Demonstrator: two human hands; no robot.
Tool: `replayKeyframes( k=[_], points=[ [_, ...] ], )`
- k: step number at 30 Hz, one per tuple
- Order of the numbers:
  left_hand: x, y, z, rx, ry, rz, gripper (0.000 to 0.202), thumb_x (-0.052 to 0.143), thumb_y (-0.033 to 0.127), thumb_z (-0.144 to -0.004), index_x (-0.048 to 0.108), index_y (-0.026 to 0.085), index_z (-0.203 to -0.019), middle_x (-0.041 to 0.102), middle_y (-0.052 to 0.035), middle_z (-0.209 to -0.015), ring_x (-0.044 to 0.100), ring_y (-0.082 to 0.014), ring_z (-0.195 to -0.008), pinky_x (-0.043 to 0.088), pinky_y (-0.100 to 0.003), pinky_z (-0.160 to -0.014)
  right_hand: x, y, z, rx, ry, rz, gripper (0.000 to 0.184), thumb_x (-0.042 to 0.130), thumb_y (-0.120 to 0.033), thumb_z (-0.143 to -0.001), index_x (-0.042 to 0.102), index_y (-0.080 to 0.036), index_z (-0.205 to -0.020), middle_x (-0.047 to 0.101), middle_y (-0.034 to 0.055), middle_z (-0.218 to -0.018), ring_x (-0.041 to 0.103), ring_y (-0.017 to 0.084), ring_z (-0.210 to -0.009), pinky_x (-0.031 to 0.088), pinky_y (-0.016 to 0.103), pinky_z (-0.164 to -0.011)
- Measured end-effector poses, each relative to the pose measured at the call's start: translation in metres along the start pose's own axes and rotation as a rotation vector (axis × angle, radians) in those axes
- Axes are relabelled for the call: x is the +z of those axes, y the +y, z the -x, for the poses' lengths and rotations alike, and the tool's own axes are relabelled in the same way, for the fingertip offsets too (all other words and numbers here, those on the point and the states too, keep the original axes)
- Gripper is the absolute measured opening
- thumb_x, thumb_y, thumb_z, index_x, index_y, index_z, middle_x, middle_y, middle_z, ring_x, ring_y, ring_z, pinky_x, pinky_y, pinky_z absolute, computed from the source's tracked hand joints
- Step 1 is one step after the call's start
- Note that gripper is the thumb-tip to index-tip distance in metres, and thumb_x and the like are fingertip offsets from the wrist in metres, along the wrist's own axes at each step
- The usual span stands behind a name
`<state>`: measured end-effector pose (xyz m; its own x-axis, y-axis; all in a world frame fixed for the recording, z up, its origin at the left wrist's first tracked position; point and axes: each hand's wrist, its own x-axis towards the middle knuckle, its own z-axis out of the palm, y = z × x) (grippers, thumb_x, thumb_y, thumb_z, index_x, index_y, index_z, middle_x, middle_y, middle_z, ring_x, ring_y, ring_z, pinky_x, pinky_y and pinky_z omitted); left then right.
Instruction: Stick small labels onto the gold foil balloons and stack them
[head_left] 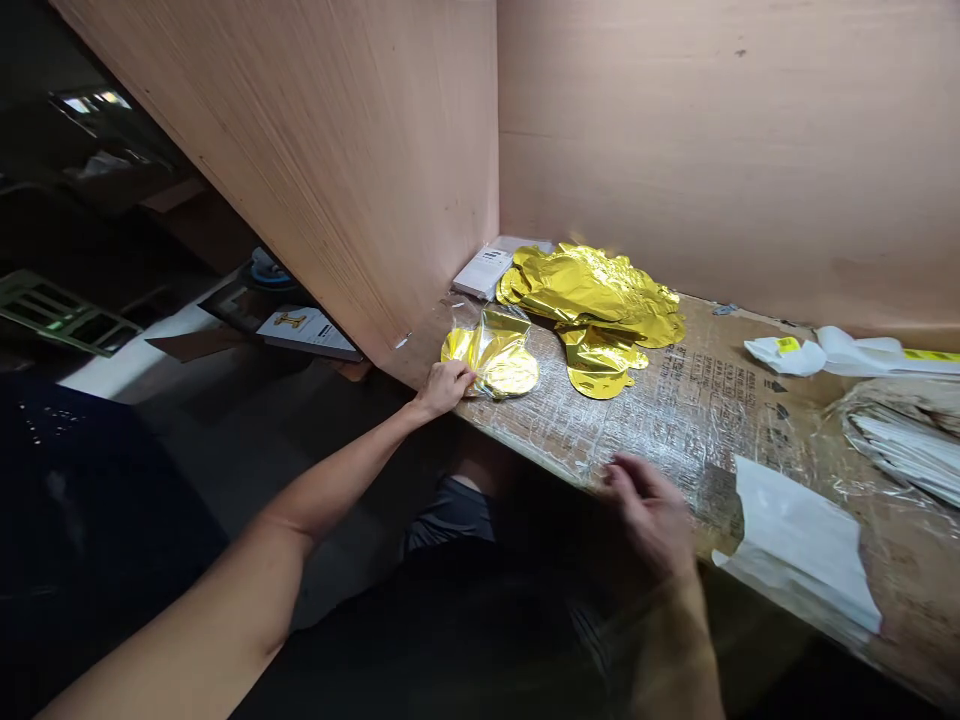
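My left hand (444,386) reaches out to the table's near left edge and pinches the edge of a clear bag holding a gold foil balloon (501,358). Just behind it lies a heap of flat gold foil balloons (592,295), one of them at the front (600,365). My right hand (651,512) hovers over the cardboard-covered table (697,400) near its front edge, fingers loosely apart and a little blurred, holding nothing. A stack of white bags (802,545) lies to its right.
Wooden partition walls (360,150) close the corner at left and back. A white box (491,268) sits in the corner. White wrappers with yellow labels (832,352) and a clear packet of white items (907,440) lie at the right. A card (307,330) lies beyond the partition.
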<state>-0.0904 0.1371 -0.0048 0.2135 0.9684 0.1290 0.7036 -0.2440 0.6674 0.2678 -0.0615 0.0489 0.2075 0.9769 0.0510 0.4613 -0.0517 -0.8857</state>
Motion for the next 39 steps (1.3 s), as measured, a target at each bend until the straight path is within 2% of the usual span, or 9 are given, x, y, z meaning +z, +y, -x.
replayKeyframes(
  k=[5, 11, 15, 18, 22, 27, 29, 32, 39],
  points=[
    [0.022, 0.03, 0.016, 0.005, -0.075, 0.153, 0.047, 0.05, 0.053, -0.101, 0.066, 0.015, -0.078, 0.049, 0.0035, -0.061, 0.042, -0.0118, -0.058, 0.034, -0.026, -0.058, 0.087, 0.028, -0.005, 0.092, -0.112, -0.14, 0.047, 0.06, -0.06, -0.099, 0.073, -0.018, -0.117, 0.078, 0.0105, -0.094, 0.076, 0.025, -0.079, 0.061, 0.035, -0.067],
    [0.052, 0.063, 0.052, 0.085, -0.163, 0.241, 0.036, 0.06, 0.044, -0.099, 0.066, 0.017, -0.076, 0.063, 0.0008, -0.069, 0.056, -0.0136, -0.066, 0.039, -0.026, -0.065, 0.005, 0.059, 0.027, 0.042, 0.622, 0.593, 0.06, 0.052, -0.062, -0.101, 0.071, -0.012, -0.128, 0.07, 0.0262, -0.128, 0.065, 0.043, -0.122, 0.047, 0.062, -0.108],
    [0.043, 0.068, 0.06, 0.156, -0.277, 0.173, 0.026, 0.065, 0.037, -0.096, 0.073, 0.018, -0.081, 0.073, -0.0027, -0.077, 0.064, -0.0168, -0.072, 0.044, -0.027, -0.069, -0.033, 0.094, 0.048, 0.218, 0.356, 0.94, 0.075, 0.028, -0.057, -0.108, 0.047, -0.006, -0.159, 0.041, 0.0312, -0.164, 0.037, 0.048, -0.154, 0.031, 0.071, -0.12],
    [0.024, 0.063, 0.05, 0.162, -0.382, 0.182, 0.024, 0.065, 0.038, -0.096, 0.076, 0.019, -0.086, 0.075, -0.0023, -0.078, 0.067, -0.0171, -0.07, 0.046, -0.027, -0.067, -0.027, 0.11, 0.024, 0.088, 0.102, 1.018, 0.072, 0.021, -0.053, -0.11, 0.042, -0.01, -0.164, 0.034, 0.025, -0.171, 0.03, 0.041, -0.16, 0.029, 0.065, -0.125],
    [-0.004, 0.04, 0.006, -0.006, -0.021, 0.091, 0.028, 0.06, 0.042, -0.098, 0.076, 0.019, -0.093, 0.076, -0.0041, -0.084, 0.069, -0.0197, -0.076, 0.049, -0.029, -0.072, -0.027, 0.105, -0.067, -0.144, -0.193, 1.064, 0.065, 0.026, -0.05, -0.11, 0.041, -0.017, -0.164, 0.034, 0.0177, -0.173, 0.031, 0.036, -0.16, 0.027, 0.059, -0.127],
    [-0.012, 0.008, -0.049, -0.105, 0.039, 0.019, 0.03, 0.08, 0.028, -0.077, 0.075, 0.017, -0.105, 0.077, -0.011, -0.107, 0.07, -0.0265, -0.099, 0.05, -0.034, -0.091, -0.041, 0.06, -0.157, -0.11, 0.207, 1.057, 0.066, 0.037, -0.048, -0.109, 0.041, -0.007, -0.16, 0.041, 0.0285, -0.165, 0.041, 0.042, -0.15, 0.031, 0.06, -0.12],
    [-0.006, 0.002, -0.056, -0.118, -0.011, 0.037, 0.031, 0.088, 0.028, -0.066, 0.075, 0.018, -0.093, 0.076, -0.0085, -0.093, 0.068, -0.0271, -0.093, 0.05, -0.034, -0.087, -0.026, 0.041, -0.154, -0.103, 0.242, 0.927, 0.062, 0.037, -0.051, -0.109, 0.049, -0.009, -0.154, 0.057, 0.0277, -0.15, 0.057, 0.038, -0.133, 0.041, 0.053, -0.11],
    [0.001, -0.003, -0.058, -0.134, -0.071, 0.096, 0.022, 0.088, 0.032, -0.066, 0.07, 0.019, -0.068, 0.066, -0.0027, -0.066, 0.064, -0.0239, -0.076, 0.048, -0.033, -0.075, 0.018, 0.026, -0.123, -0.021, -0.05, 0.771, 0.054, 0.039, -0.06, -0.107, 0.07, -0.017, -0.116, 0.075, 0.0172, -0.107, 0.066, 0.029, -0.096, 0.044, 0.047, -0.096],
    [-0.004, -0.003, -0.059, -0.11, -0.088, 0.426, 0.047, 0.079, 0.06, -0.078, 0.068, 0.016, -0.067, 0.067, -0.0048, -0.063, 0.061, -0.0177, -0.06, 0.049, -0.031, -0.061, 0.072, 0.046, -0.088, -0.106, -0.052, 0.277, 0.036, 0.052, -0.048, -0.098, 0.052, -0.023, -0.073, 0.059, 0.0013, -0.072, 0.052, 0.019, -0.073, 0.038, 0.031, -0.073]
  ],
)
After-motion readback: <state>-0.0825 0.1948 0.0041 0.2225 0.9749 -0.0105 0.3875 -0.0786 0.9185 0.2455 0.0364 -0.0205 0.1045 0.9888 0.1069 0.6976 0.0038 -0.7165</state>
